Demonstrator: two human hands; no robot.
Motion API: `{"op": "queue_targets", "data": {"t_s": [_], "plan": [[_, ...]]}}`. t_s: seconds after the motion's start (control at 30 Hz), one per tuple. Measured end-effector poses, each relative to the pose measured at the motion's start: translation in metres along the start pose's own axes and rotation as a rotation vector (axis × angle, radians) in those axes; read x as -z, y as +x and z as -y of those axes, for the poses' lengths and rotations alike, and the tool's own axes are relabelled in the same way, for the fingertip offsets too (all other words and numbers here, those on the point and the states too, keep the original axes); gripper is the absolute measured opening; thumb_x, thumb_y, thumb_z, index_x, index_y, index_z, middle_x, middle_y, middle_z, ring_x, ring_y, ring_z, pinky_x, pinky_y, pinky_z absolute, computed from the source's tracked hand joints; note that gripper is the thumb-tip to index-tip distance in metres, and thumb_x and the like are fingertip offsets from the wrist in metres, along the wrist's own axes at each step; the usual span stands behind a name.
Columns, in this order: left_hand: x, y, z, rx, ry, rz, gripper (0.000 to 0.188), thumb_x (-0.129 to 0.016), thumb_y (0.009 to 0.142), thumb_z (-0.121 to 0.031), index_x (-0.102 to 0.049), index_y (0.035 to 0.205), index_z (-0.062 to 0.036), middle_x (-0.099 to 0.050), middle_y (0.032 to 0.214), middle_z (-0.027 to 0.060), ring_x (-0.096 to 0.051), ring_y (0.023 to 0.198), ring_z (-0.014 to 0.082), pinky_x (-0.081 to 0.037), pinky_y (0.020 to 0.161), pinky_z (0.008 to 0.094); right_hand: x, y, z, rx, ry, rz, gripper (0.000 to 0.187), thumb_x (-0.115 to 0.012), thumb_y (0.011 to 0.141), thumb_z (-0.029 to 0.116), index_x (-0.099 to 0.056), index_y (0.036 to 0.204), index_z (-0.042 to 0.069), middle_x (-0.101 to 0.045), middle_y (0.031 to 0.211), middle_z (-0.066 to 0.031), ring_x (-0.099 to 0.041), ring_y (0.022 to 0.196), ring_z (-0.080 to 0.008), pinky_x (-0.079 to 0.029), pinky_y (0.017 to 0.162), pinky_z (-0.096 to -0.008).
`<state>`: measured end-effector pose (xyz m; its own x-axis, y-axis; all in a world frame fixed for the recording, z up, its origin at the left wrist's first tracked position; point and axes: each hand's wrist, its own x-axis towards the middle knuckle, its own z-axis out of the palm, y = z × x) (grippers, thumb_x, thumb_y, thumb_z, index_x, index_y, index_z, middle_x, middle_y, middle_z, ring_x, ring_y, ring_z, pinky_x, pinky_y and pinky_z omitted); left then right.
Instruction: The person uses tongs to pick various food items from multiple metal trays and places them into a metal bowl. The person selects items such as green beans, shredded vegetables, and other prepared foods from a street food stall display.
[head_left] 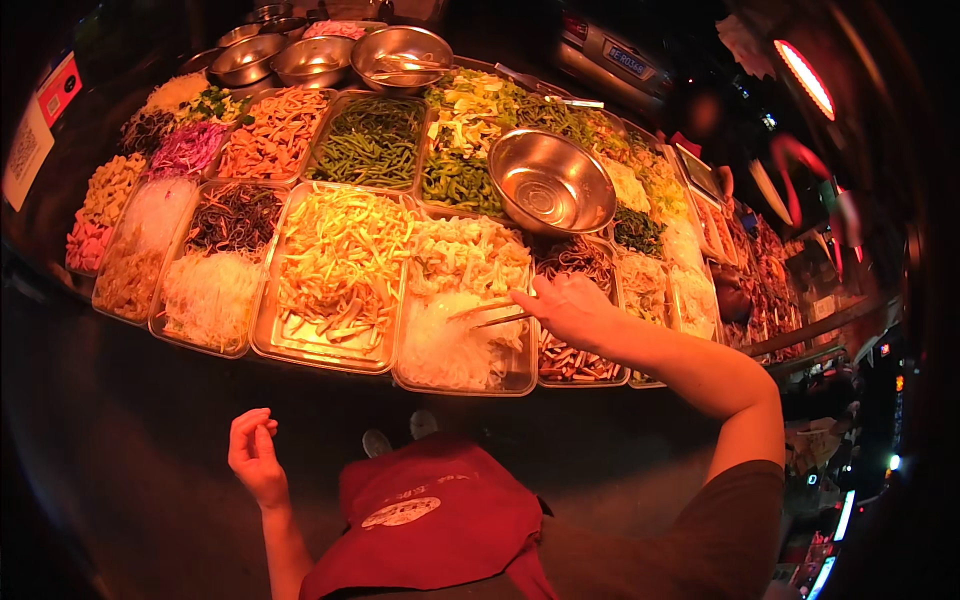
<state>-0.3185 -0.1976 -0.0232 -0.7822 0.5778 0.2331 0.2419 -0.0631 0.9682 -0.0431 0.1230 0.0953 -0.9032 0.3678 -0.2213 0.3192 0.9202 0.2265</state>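
Head camera: chopsticks [500,321], gripped in the closed right hand [572,308] at the right edge of a clear tray [465,391], reach the white shreds [440,350] along its near edge; the left hand [255,455], half-open and empty, hangs below the near-left corner of a yellow-strip tray [320,364].

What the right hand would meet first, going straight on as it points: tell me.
Most likely the pale strands in front: the tips of the chopsticks in the right hand would reach them first, and may touch them now; depth is unclear.
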Motion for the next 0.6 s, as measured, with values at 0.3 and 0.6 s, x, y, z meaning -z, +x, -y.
{"op": "queue_targets", "data": {"t_s": [0.3,0.6], "plan": [[-0.002,0.011,0.004,0.002,-0.001,0.012,0.013,-0.046,0.088,0.002,-0.057,0.093,0.0008,-0.056,0.098,0.009,-0.054,0.079,0.0128,-0.046,0.071,0.0231,0.04,-0.041,0.027,0.018,0.008,0.067,0.044,-0.051,0.078,0.009,-0.046,0.121,0.005,-0.055,0.079,-0.0119,-0.06,0.068,-0.0268,-0.046,0.052,-0.0372],[-0.054,0.031,-0.021,-0.046,-0.028,0.088,0.012,-0.047,0.088,0.002,-0.058,0.093,0.0011,-0.057,0.097,0.0086,-0.054,0.08,0.0126,-0.045,0.071,0.0232,-0.032,-0.012,0.008,-0.187,0.208,0.024,0.027,-0.05,0.081,0.01,-0.05,0.107,0.004,-0.058,0.081,-0.0154,-0.061,0.068,-0.0296,-0.049,0.054,-0.0412]]}}
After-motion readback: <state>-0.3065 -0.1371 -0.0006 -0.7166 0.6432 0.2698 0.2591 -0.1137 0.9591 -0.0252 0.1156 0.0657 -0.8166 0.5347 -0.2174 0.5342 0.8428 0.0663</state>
